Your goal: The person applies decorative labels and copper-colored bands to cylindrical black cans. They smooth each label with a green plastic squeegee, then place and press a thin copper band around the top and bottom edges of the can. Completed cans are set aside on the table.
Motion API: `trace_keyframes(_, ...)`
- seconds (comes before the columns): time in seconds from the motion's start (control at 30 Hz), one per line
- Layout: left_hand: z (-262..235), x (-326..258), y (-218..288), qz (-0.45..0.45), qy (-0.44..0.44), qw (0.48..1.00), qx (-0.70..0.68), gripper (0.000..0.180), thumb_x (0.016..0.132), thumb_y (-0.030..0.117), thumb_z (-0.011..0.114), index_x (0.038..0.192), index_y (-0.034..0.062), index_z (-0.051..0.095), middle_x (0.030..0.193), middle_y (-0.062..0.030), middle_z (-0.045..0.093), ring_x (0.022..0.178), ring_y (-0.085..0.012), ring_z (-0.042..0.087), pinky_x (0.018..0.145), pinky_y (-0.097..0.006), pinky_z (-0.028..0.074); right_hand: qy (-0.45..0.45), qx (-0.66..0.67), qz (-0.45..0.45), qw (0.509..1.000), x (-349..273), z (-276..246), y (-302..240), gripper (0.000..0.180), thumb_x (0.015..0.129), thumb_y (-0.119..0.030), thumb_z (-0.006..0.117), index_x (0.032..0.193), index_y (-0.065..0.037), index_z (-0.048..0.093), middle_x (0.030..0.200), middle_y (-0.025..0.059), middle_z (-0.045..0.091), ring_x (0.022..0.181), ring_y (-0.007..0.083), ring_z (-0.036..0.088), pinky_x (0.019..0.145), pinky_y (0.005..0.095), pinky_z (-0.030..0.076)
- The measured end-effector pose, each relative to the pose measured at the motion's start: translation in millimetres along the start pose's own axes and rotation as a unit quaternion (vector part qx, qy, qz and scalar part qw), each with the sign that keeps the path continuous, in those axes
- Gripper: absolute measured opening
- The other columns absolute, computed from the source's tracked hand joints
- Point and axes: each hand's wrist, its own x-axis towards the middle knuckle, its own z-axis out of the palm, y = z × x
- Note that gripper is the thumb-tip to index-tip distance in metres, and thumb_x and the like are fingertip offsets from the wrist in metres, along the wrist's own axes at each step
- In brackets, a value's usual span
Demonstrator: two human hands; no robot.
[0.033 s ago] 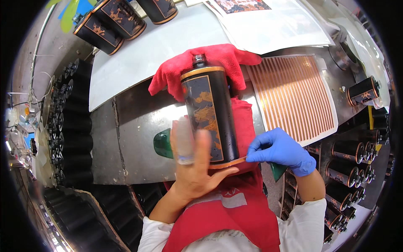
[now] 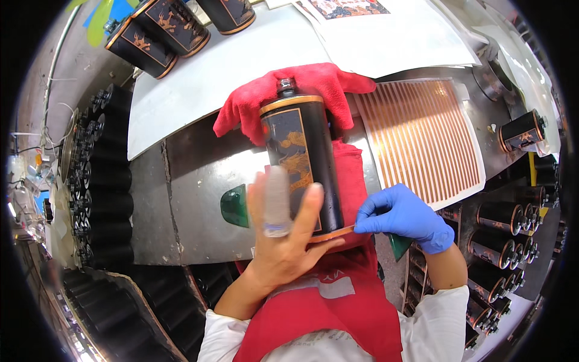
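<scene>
A black cylindrical bottle [image 2: 325,175] with a gold-patterned dark panel lies on red cloth, its neck pointing away from me. One copper band circles its shoulder; a copper strip [image 2: 335,233] runs along its base. My left hand [image 2: 278,244], bare with a whitish wrap on one finger, rests against the bottle's lower left with fingers spread. My right hand [image 2: 403,218], in a blue glove, pinches the strip's loose end just right of the base. Below that glove a green piece [image 2: 399,245] sticks out; whether the hand holds it is hidden. Another green scraper-like piece [image 2: 234,206] lies left of the bottle.
Right of the bottle lies a sheet of copper strips [image 2: 425,142]. A red towel [image 2: 241,111] is bunched at the neck. Black bottles [image 2: 169,27] stand far left, with rows of black bottles [image 2: 102,175] at the left and more bottles [image 2: 494,247] at the right. White sheets [image 2: 404,42] lie behind.
My left hand's fingers have spread wider and shifted slightly over the bottle's lower part. My right hand keeps its pinch in the same place.
</scene>
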Motion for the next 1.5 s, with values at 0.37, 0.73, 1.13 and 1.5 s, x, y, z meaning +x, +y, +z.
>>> trace_keyframes(0.37, 14, -30, -47, -0.008, -0.004, 0.993, -0.120, 0.110, 0.071, 0.047, 0.073, 0.138, -0.0155, 0.012, 0.134, -0.0290, 0.040, 0.117, -0.0417, 0.049, 0.097, -0.046, 0.036, -0.009, -0.029, -0.027, 0.999, 5, 12, -9, 0.015, 0.077, -0.014, 0.072, 0.083, 0.000, 0.069, 0.070, 0.0006, 0.063, 0.066, 0.0047, 0.055, 0.063, 0.0204, 0.046)
trace_keyframes(0.73, 14, 1, -17, 0.056, 0.037, 0.998, -0.015, 0.070, 0.066, 0.014, 0.073, 0.130, -0.0001, 0.047, 0.133, -0.0290, 0.042, 0.127, -0.0457, 0.036, 0.101, -0.055, 0.029, 0.011, -0.030, -0.034, 0.999, 2, 11, -3, 0.016, 0.078, -0.014, 0.069, 0.086, 0.000, 0.069, 0.071, 0.0010, 0.064, 0.067, 0.0045, 0.055, 0.064, 0.0205, 0.046)
trace_keyframes(1.13, 16, -28, -37, -0.018, 0.038, 0.980, -0.195, 0.094, 0.073, 0.027, 0.077, 0.139, -0.0105, 0.021, 0.123, -0.0312, 0.050, 0.112, -0.0435, 0.053, 0.094, -0.045, 0.043, 0.045, -0.042, -0.059, 0.996, -3, 28, -9, 0.020, 0.078, -0.016, 0.070, 0.085, 0.002, 0.068, 0.070, 0.0031, 0.063, 0.065, 0.0058, 0.054, 0.063, 0.0223, 0.046)
trace_keyframes(1.5, 11, 0, -18, 0.083, 0.015, 0.996, -0.007, 0.095, 0.063, 0.022, 0.083, 0.137, -0.0078, 0.030, 0.133, -0.0362, 0.035, 0.126, -0.0506, 0.035, 0.102, -0.046, 0.034, 0.065, -0.051, -0.064, 0.995, 4, 26, -4, 0.022, 0.076, -0.018, 0.073, 0.079, 0.002, 0.067, 0.067, 0.0032, 0.062, 0.061, 0.0064, 0.053, 0.059, 0.0229, 0.045)
